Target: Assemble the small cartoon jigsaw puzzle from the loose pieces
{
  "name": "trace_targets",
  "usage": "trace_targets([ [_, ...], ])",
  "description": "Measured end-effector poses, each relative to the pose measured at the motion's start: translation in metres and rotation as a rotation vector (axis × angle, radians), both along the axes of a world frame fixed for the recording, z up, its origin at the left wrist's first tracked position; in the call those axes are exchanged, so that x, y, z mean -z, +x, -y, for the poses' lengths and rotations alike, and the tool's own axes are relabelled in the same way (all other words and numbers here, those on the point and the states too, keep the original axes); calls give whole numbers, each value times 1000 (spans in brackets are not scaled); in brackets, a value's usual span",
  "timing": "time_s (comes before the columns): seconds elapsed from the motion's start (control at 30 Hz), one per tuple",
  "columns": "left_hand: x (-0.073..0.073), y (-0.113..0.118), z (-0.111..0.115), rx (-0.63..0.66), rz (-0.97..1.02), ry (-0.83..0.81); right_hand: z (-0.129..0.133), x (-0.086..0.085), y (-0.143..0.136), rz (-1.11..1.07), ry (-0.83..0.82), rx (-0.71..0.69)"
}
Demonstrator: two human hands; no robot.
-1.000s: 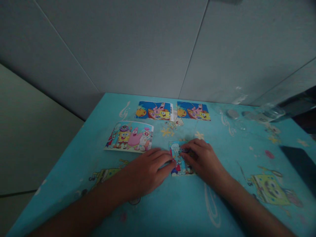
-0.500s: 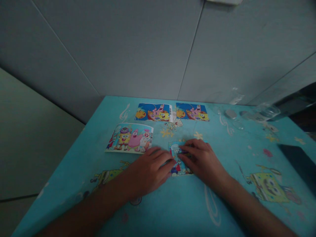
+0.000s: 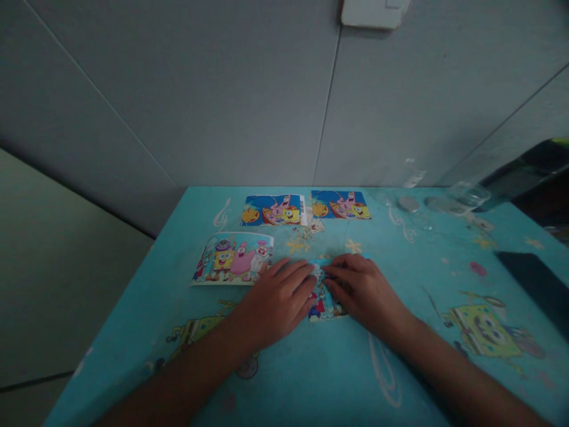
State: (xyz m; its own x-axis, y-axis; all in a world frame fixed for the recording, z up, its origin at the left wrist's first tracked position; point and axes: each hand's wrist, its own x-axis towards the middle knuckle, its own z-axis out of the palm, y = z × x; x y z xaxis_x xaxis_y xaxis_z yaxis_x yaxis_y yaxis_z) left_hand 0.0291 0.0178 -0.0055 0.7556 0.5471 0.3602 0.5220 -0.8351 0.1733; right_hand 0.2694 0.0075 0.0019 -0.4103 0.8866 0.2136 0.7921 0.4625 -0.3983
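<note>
A small cartoon picture [image 3: 323, 305] in light blue and red lies flat on the table between my hands, partly covered by them. My left hand [image 3: 282, 302] rests at its left edge, fingers stretched out, the tips touching or very near that edge. From the right, my right hand [image 3: 362, 284] lies over the picture's upper and right part, its bent fingertips on the surface and a gap between them. I make out nothing lifted in either hand. Just beyond my left hand is a larger cartoon sheet [image 3: 233, 259] of several characters, with a curved upper edge.
Two blue cartoon pictures, a left one [image 3: 273, 210] and a right one [image 3: 340, 206], lie near the wall [image 3: 249, 107]. Small pieces [image 3: 315, 225] lie before them. Clear jars [image 3: 466, 196], silvery lids [image 3: 408, 204] and a dark flat object [image 3: 531, 279] are at right on the patterned tablecloth [image 3: 284, 385].
The camera view has tilted up slightly, showing more of the wall box. My left fingers have shifted up along the small picture's left edge; my right hand stays nearly still.
</note>
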Motion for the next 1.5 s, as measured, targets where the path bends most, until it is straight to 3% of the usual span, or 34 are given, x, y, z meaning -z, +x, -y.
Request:
trace_targets([
  [0.43, 0, -2, 1, -4, 15, -6, -1, 2, 3, -1, -1, -12],
  [1.07, 3, -4, 2, -6, 13, 24, 1, -4, -4, 327, 157, 34],
  [1.5, 6, -8, 7, -14, -31, -37, -25, -7, 1, 135, 42, -47],
])
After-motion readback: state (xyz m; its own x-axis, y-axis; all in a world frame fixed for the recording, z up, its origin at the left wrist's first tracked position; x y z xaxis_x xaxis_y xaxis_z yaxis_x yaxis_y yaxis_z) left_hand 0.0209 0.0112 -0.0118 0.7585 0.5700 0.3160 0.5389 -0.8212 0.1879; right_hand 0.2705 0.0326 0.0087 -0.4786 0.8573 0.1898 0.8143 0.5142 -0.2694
